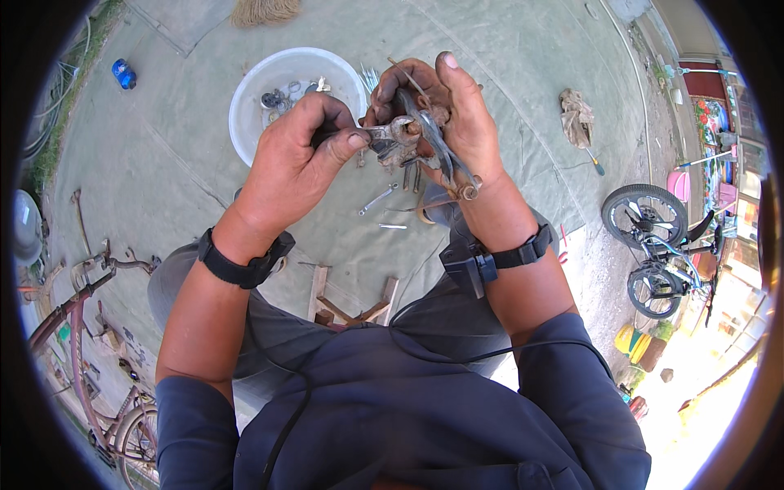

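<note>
My right hand (pixel 461 114) is closed round a grimy metal assembly (pixel 445 155) with dark curved arms, a bolt at its lower end and a thin rod sticking up. My left hand (pixel 306 159) pinches a short metal piece (pixel 380 131), which looks like a wrench, against the middle of that assembly. Below, two small wrenches (pixel 377 198) lie on the green ground sheet (pixel 180 131). Behind my hands, a white plastic basin (pixel 249 98) holds small metal parts.
A brush head (pixel 265 10) and blue bottle (pixel 124 73) lie farther out. A dirty rag (pixel 576 118) is at right, near a bicycle (pixel 645 216). A rusty bicycle (pixel 77 318) stands at left. A wooden frame (pixel 318 290) sits between my knees.
</note>
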